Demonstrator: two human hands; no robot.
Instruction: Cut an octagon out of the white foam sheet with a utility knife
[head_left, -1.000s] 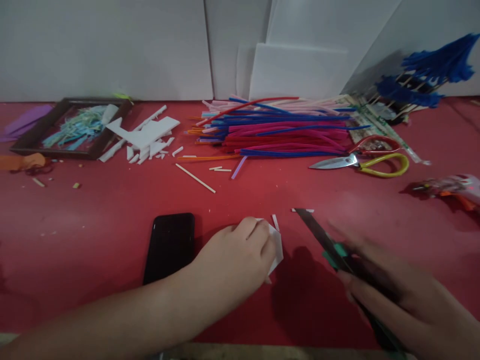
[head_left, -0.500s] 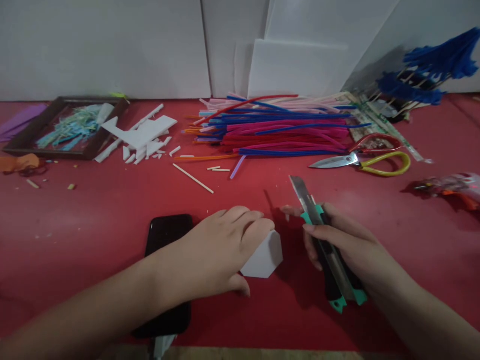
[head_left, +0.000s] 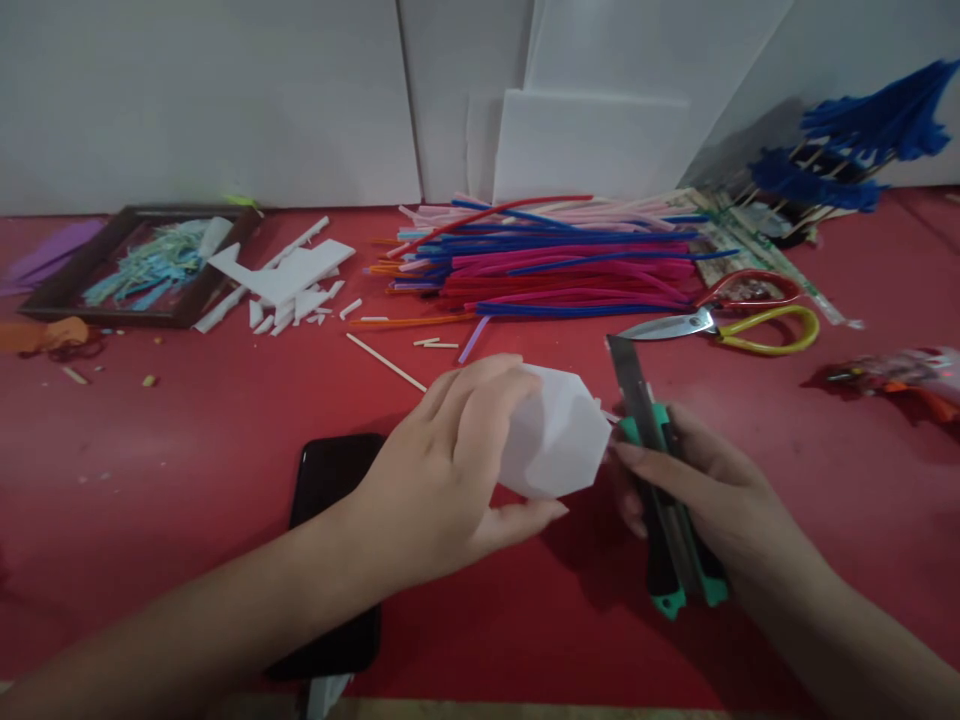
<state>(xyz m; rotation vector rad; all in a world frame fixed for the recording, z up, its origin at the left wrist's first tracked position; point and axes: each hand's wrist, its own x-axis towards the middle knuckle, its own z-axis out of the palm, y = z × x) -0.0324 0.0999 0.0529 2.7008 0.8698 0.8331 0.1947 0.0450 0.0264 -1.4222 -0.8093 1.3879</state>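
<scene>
A white many-sided foam board piece is held up and tilted by my left hand, thumb at its lower edge and fingers along its upper left. My right hand is closed around a green and black utility knife. Its blade is out and points up and away, just right of the white piece. A small pale sliver shows between the piece and the knife. Partly under my left forearm lies a black phone.
Pipe cleaners lie bundled at the back, beside scissors with red and yellow handles. White scraps and a brown frame are at back left. A glue gun lies right, near blue tassel-like pieces.
My left hand has lifted the white piece off the table and turned its face more toward me. The knife in my right hand has shifted slightly right.
</scene>
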